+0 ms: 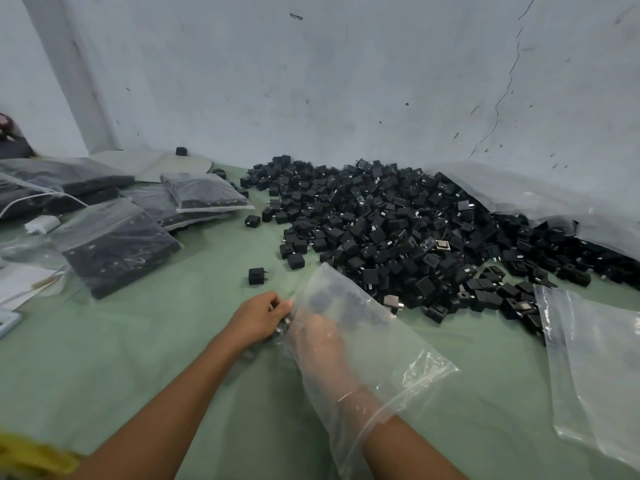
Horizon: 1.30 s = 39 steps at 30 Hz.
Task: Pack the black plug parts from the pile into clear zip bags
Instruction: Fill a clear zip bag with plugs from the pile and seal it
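— Where are the hands?
— The right grip (318, 336) is deep inside a clear zip bag (388, 362) that lies on the green sheet (173, 341). Through the plastic it's blurred, so I can't tell whether its fingers are spread or closed.
— And the other?
— The left grip (259, 317) is outside, fingers curled, pinching the bag's left edge.
— Anything in the bag?
— A few dark plug parts (318, 299), toward its far end.
— Beyond that?
— A lone part (256, 276) sits just past the left grip, with spare bags (595, 375) off to the right. Then comes the pile (415, 237), just beside the bag's far tip. Filled bags (117, 247) lie well to the left. A big clear sack (519, 192) slumps behind the pile against the wall (346, 81).
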Each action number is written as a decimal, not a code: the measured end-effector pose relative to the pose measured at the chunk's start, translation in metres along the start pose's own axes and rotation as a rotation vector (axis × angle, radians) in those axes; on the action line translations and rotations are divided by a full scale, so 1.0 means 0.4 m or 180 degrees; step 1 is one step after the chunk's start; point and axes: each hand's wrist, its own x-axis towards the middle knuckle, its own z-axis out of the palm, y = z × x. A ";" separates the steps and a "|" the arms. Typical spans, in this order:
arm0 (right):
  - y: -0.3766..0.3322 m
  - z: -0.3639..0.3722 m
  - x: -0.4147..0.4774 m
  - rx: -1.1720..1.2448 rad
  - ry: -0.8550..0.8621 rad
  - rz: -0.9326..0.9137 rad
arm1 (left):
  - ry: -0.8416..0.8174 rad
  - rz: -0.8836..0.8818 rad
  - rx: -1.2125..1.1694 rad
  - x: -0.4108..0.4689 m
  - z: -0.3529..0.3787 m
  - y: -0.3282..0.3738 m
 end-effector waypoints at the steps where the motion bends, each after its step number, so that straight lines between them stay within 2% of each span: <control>1: -0.003 -0.003 -0.001 -0.0106 0.0111 0.0026 | 0.0016 0.0004 -0.0015 -0.001 0.002 0.002; 4: -0.007 -0.018 -0.012 0.0075 0.0187 -0.0212 | 0.0036 0.0015 -0.0097 -0.008 0.007 0.006; 9: 0.023 -0.056 -0.044 0.0716 -0.0378 -0.0478 | -0.0033 0.0057 -0.0134 -0.012 -0.001 0.009; 13: 0.081 -0.157 -0.085 0.1873 -0.1142 -0.0284 | -0.0161 0.0088 -0.0270 -0.007 -0.002 0.006; 15: 0.162 -0.246 -0.151 0.1997 -0.1740 -0.0137 | -0.0226 0.0094 -0.0286 -0.002 0.000 0.004; 19: 0.347 -0.498 -0.252 0.2486 -0.2724 -0.0268 | -0.0238 0.0101 -0.0220 0.008 0.001 -0.004; 20: 0.383 -0.551 -0.246 0.2558 -0.2613 -0.0218 | -0.0213 0.0102 -0.0208 0.008 0.001 -0.006; 22: 0.425 -0.613 -0.189 0.2507 -0.1712 -0.0006 | -0.0176 0.0104 -0.0215 0.007 0.000 -0.005; 24: 0.449 -0.594 -0.088 0.2002 -0.0725 0.0086 | -0.0150 0.0094 -0.0239 0.005 0.003 -0.004; 25: 0.449 -0.555 -0.031 0.1594 -0.0467 0.0103 | -0.0160 0.0080 -0.0273 0.004 0.004 -0.006; 28: 0.458 -0.418 0.102 0.0163 -0.0572 0.0153 | -0.0174 0.0080 -0.0295 0.006 0.010 -0.010; 31: 0.477 -0.324 0.158 -0.0565 -0.0521 0.0236 | -0.0164 0.0097 -0.0354 0.008 0.007 -0.011; 33: 0.480 -0.304 0.165 -0.0474 -0.0235 0.0294 | -0.0177 0.0091 -0.0368 0.008 0.006 -0.011; 36: 0.486 -0.319 0.152 0.0217 0.0218 0.0435 | -0.0191 0.0117 -0.0370 0.006 0.007 -0.011; 39: 0.486 -0.382 0.105 0.1003 0.0417 0.0687 | -0.0237 0.0115 -0.0397 0.003 0.003 -0.007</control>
